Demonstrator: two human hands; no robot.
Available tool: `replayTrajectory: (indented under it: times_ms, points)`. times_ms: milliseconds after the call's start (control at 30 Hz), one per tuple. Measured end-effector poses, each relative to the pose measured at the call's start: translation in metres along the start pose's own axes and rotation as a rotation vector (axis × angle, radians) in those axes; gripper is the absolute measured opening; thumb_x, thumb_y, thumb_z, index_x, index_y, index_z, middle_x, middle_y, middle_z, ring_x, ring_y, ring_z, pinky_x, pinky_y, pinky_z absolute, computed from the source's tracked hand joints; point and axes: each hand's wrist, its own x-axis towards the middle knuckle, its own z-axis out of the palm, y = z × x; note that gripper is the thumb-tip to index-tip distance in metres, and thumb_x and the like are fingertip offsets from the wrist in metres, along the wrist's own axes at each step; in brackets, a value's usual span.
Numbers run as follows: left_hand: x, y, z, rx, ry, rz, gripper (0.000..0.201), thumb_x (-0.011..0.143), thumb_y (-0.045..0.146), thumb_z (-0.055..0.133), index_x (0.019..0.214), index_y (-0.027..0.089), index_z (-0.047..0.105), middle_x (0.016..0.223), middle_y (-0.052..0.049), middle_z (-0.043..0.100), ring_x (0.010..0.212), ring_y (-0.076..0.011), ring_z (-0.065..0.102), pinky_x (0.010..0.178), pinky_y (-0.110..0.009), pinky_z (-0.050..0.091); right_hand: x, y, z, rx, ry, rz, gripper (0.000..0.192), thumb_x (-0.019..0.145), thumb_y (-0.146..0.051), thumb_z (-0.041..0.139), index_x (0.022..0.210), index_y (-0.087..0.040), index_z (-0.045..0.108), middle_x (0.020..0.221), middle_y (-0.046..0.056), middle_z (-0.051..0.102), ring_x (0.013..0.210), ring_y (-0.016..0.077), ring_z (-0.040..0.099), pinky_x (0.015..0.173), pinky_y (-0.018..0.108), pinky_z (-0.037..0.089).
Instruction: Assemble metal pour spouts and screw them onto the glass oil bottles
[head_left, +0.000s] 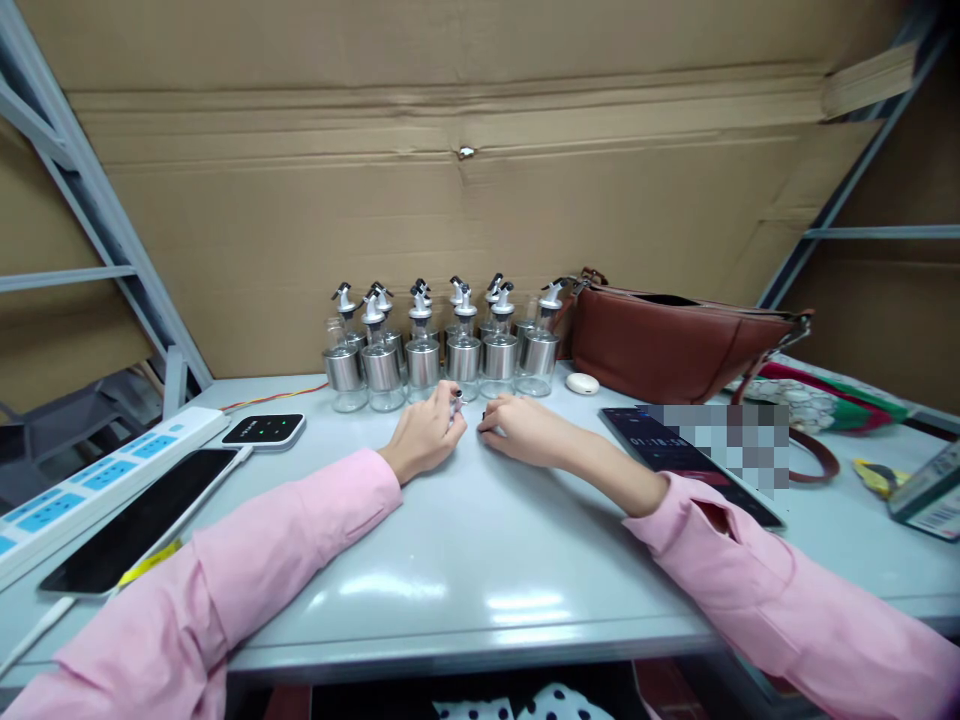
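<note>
My left hand (426, 432) pinches a small shiny piece (457, 403) between thumb and fingers, close above the middle of the grey tabletop (420, 560); it is too small and half hidden for me to tell what it is. My right hand (520, 430) sits just beside it, apart from the piece, back up and fingers curled inward, and I cannot tell whether its fingertips close on anything. Just beyond my hands stand the glass dispenser bottles (463, 357), upright in rows, with steel sleeves and black-tipped pour spouts. To their right, a round white case (582, 384) lies in front of a brown leather handbag (660, 345). A phone with a lit timer (686, 462) lies near my right forearm. On my left are a dark-screened phone (142, 520), a white power strip (112, 480) and a small black-topped device (264, 431).
</note>
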Motion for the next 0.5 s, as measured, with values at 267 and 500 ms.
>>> replayTrajectory:
  times_ms: [267, 500]
  points:
    - [-0.001, 0.000, -0.001, -0.005, -0.006, 0.001, 0.028, 0.088, 0.028, 0.030, 0.112, 0.017, 0.036, 0.097, -0.008, 0.063, 0.084, -0.0227, 0.064, 0.071, -0.031, 0.044, -0.003, 0.001, -0.007, -0.048, -0.026, 0.033, 0.025, 0.085, -0.017, 0.046, 0.089, -0.017, 0.070, 0.098, 0.010, 0.063, 0.095, 0.0223, 0.055, 0.072, 0.027, 0.038]
    - [0.000, -0.001, 0.000, -0.019, -0.020, -0.009, 0.029, 0.087, 0.027, 0.030, 0.114, 0.016, 0.033, 0.099, -0.007, 0.063, 0.085, -0.0225, 0.064, 0.071, -0.030, 0.045, -0.002, 0.033, -0.017, -0.041, 0.006, 0.228, 0.035, 0.075, -0.002, 0.044, 0.092, -0.018, 0.070, 0.095, 0.009, 0.067, 0.088, 0.0200, 0.060, 0.067, 0.024, 0.038]
